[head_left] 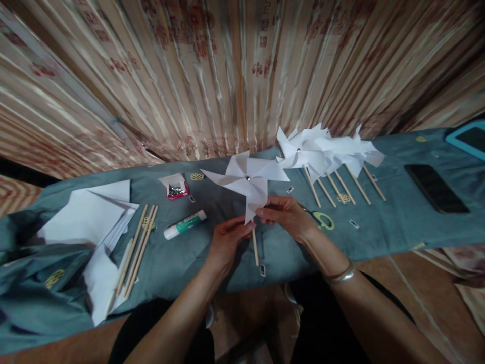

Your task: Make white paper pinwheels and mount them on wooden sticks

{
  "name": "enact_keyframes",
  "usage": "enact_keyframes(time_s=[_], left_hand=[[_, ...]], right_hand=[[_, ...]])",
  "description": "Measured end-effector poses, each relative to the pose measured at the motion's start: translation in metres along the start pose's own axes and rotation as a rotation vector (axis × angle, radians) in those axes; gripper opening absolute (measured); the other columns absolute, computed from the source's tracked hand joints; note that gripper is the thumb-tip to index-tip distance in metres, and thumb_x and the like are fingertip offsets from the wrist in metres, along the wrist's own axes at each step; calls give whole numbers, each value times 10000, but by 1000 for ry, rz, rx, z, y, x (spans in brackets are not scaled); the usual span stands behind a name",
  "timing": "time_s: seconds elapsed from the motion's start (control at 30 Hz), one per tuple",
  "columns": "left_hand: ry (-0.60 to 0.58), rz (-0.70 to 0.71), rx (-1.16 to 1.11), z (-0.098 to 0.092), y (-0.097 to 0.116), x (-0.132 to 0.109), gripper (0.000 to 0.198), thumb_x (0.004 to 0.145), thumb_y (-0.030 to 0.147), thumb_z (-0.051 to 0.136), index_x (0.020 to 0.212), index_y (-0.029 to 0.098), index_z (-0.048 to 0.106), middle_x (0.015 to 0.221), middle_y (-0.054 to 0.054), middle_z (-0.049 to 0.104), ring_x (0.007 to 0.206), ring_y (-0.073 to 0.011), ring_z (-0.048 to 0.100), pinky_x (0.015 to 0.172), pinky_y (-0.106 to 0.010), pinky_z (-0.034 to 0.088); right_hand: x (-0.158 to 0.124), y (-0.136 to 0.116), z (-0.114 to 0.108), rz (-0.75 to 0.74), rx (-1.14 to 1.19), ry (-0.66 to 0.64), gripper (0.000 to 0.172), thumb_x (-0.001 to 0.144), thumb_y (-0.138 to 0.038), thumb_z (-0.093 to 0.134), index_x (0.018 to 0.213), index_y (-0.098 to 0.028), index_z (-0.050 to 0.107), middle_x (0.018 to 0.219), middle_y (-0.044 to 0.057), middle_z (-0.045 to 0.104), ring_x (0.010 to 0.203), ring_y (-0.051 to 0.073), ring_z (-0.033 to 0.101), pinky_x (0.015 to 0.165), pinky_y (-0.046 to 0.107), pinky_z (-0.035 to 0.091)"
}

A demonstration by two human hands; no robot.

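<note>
I hold a white paper pinwheel [248, 178] upright over the blue-grey cloth, with a silver pin at its centre. Its wooden stick [255, 246] points down toward the table edge. My left hand [227, 238] is closed around the stick just under the paper. My right hand [286, 215] pinches the lower blade of the pinwheel from the right. A silver bangle sits on my right wrist.
Several finished pinwheels [329, 151] on sticks lie at the back right. Green-handled scissors [322, 220] lie behind my right hand. A glue stick [185, 224], a pink pin box [176, 188], loose wooden sticks [138, 250] and white paper sheets [91, 217] lie left. A dark phone [435, 188] lies far right.
</note>
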State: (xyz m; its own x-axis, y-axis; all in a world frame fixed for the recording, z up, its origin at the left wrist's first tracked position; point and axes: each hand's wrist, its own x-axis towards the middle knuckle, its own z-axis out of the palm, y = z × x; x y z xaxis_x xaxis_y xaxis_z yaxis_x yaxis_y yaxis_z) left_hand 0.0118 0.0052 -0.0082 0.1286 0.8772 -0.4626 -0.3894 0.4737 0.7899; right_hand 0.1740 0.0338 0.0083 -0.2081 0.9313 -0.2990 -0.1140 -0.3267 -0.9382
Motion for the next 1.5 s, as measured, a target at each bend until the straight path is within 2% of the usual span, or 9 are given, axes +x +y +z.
enact_keyframes(time_s=[0.17, 0.27, 0.33, 0.43, 0.53, 0.6, 0.83, 1.23, 1.5], left_hand=[[-21, -5, 1, -2, 0, 0, 383, 466, 365, 926, 754, 148, 797, 648, -23, 680, 615, -94, 558, 643, -225, 448], [10, 0, -1, -1, 1, 1, 382, 439, 362, 933, 730, 157, 795, 665, -28, 692, 612, -94, 555, 631, -224, 445], [20, 2, 1, 0, 2, 0, 369, 438, 352, 933, 720, 159, 794, 685, -35, 703, 614, -94, 555, 630, -226, 445], [14, -3, 5, 0, 3, -1, 348, 453, 340, 926, 715, 155, 792, 700, -44, 709, 621, -98, 562, 635, -231, 443], [-3, -20, 20, 0, 3, -2, 353, 455, 342, 922, 718, 146, 791, 712, -54, 713, 638, -108, 573, 642, -236, 443], [-25, -30, 34, -1, 2, -3, 353, 467, 345, 919, 726, 141, 792, 717, -56, 714, 652, -110, 578, 653, -235, 443], [-27, -34, 49, -1, 1, -3, 321, 478, 327, 909, 716, 145, 792, 712, -46, 713, 645, -99, 568, 643, -222, 437], [25, 6, 3, -3, 4, 0, 290, 463, 280, 910, 696, 160, 786, 732, -59, 741, 627, -109, 599, 629, -237, 464], [47, -22, -22, -3, 7, -1, 338, 440, 282, 926, 718, 150, 789, 726, -62, 746, 635, -106, 612, 641, -223, 474]], right_hand=[[-4, -6, 1, 0, -96, -52, 441, 553, -568, 848, 661, -169, 691, 532, -36, 611, 484, 70, 474, 469, 220, 324], [-9, -15, -11, -27, -141, -35, 458, 594, -605, 815, 605, -174, 661, 518, -29, 594, 471, 68, 447, 454, 224, 301], [-10, -21, -26, -87, -124, 63, 439, 611, -595, 814, 607, -184, 661, 518, -23, 593, 461, 73, 430, 443, 231, 283], [-8, -26, -51, -257, -43, 327, 359, 601, -532, 844, 642, -214, 681, 529, -24, 593, 448, 79, 385, 438, 243, 276], [-2, -25, -66, -420, -92, 564, 283, 607, -467, 853, 700, -240, 713, 666, 7, 680, 552, 125, 501, 526, 275, 398], [1, -22, -69, -470, -152, 615, 256, 625, -450, 842, 734, -245, 734, 738, 16, 707, 646, 153, 567, 600, 295, 448], [5, -15, -58, -402, -152, 534, 160, 645, -376, 830, 695, -241, 760, 656, -1, 682, 596, 126, 536, 578, 283, 431], [2, -16, -46, -228, -18, 427, 286, 533, -430, 885, 663, -218, 745, 567, -16, 640, 516, 101, 515, 522, 258, 402], [0, -16, -36, -187, -18, 359, 309, 532, -444, 879, 665, -206, 734, 533, -20, 624, 488, 98, 501, 493, 251, 377]])
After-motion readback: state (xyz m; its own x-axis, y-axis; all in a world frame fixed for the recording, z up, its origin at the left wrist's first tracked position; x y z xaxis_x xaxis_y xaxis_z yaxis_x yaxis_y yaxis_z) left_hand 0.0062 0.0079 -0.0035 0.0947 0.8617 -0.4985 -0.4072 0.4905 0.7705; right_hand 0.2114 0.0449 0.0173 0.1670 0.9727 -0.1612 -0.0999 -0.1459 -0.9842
